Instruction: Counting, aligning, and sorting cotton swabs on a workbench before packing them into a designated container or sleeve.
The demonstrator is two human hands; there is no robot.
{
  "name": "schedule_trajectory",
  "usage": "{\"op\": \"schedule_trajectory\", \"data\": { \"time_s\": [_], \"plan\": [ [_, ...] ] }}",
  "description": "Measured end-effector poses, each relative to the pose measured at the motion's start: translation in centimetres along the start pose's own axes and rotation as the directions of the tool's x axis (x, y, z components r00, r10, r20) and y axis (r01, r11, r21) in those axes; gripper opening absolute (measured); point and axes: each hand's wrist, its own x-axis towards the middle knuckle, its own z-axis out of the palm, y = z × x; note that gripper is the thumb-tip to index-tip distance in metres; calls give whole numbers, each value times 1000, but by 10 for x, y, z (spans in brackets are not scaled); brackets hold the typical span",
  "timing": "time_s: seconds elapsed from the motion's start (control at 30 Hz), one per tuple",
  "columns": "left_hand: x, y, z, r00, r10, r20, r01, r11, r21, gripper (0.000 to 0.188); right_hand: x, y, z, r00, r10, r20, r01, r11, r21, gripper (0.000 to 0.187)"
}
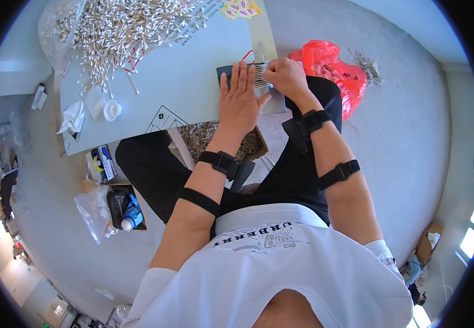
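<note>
L hand (240, 95) palm down, fingers nearly straight, flat on dark pad (225, 70) nr R edge of tbl (163, 82); R hand (287, 76) curled at R end of swab row (259, 77), can't tell if pinching any; row sits btwn hands; loose swab pile (122, 41) upper L of tbl, red bag (352, 87) R of tbl

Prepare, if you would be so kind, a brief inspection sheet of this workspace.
Surface: pale table with printed markings.
Work items: row of swabs, dark flat piece, loose swab pile.
Clutter: white tissue and white round item on the table's left.
Hands: left hand flat over the dark flat piece; right hand curled at the row's right end, grip unclear.
Cables: nothing seen.
Surroundings: red bag to the right; blue bottle below the table, left.
</note>
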Motion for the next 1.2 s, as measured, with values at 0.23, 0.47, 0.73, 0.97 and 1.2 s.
{"op": "schedule_trajectory", "data": {
  "time_s": [0.23, 0.47, 0.73, 0.97, 1.2],
  "plan": [
    [9, 6, 4, 998, 54, -26, -54, 998, -17, 74, 0, -5, 1, 994, -107, -14, 105, 988, -113, 22],
    [20, 10, 4, 998, 58, 4, -56, 986, -154, 71, -3, 7, -3, 984, -179, 13, 180, 983, -42, 20],
    [22, 1, 10, 897, -395, -197, -12, 425, -905, 61, -23, 49, 17, 585, 293, -756, 11, 930, 368, 29],
    [34, 21, 14, 854, -493, -168, -6, 313, -950, 64, -29, 41, 27, 879, 465, 104, -158, 79, 984, 12],
    [25, 25, 15, 833, -537, -129, 0, 235, -972, 63, -32, 48, 30, 908, 369, 199, -217, 7, 976, 12]
  ]
}}
